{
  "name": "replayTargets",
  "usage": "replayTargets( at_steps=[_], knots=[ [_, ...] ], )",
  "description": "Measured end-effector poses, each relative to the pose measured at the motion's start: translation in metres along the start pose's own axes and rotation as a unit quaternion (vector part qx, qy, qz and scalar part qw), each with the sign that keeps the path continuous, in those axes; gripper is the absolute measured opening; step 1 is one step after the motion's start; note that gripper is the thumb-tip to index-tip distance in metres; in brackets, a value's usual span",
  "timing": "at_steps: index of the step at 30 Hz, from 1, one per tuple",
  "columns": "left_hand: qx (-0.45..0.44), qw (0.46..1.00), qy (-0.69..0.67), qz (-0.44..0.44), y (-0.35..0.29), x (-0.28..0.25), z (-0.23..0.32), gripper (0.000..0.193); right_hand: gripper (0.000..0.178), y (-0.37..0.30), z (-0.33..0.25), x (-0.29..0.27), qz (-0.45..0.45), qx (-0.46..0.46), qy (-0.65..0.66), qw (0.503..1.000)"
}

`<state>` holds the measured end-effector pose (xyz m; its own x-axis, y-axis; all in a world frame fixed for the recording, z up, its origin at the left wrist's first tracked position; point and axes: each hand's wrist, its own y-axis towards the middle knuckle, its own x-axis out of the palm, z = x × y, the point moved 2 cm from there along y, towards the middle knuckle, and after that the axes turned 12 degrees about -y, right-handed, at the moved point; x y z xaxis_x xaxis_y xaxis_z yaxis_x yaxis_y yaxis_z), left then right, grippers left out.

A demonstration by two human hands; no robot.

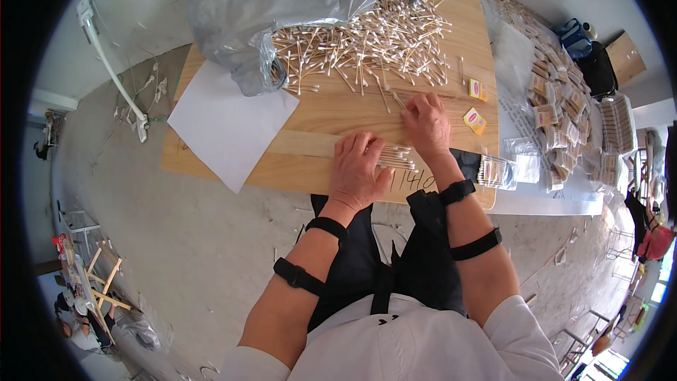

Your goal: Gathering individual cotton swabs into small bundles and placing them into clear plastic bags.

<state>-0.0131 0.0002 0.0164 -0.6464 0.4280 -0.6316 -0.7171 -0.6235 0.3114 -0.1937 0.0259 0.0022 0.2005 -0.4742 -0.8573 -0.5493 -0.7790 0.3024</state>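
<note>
Near the front edge of the wooden table, my left hand (pixel 356 169) is closed with its fingers curled over a row of cotton swabs (pixel 400 158), whose ends stick out to the right. Farther forward and to the right, my right hand (pixel 427 123) pinches at a single cotton swab (pixel 398 100); its fingertips partly hide the grip. Beyond both hands spreads a large heap of loose cotton swabs (pixel 367 39), spilling from a grey plastic bag (pixel 282 0). A clear packet of cotton swabs (pixel 493 171) lies at the table's right front corner.
Two small yellow cards (pixel 474 121) lie at the right of the wooden table (pixel 310 116). A white paper sheet (pixel 229 120) covers its left side, overhanging the front edge. Many packed swab bags (pixel 557 99) are piled on the right. A white pole (pixel 116 70) leans at far left.
</note>
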Motion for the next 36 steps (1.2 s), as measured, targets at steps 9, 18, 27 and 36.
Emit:
replayTargets(
  at_steps=[9,18,27,36],
  knots=[
    [0.010,1.000,0.009,-0.011,-0.003,0.002,-0.004,0.048,0.007,-0.049,0.002,-0.016,0.034,0.026,-0.001,0.999],
    [0.012,0.999,0.043,0.022,0.005,0.007,-0.006,0.043,0.010,-0.064,0.000,-0.026,0.035,-0.053,0.047,0.997],
    [0.034,0.986,0.111,-0.119,0.059,0.013,-0.017,0.031,0.009,-0.069,0.004,-0.028,0.034,-0.057,0.073,0.995],
    [0.096,0.977,0.140,-0.127,0.061,0.000,0.007,0.049,0.010,-0.068,0.004,-0.031,0.009,-0.092,0.086,0.992]
  ],
)
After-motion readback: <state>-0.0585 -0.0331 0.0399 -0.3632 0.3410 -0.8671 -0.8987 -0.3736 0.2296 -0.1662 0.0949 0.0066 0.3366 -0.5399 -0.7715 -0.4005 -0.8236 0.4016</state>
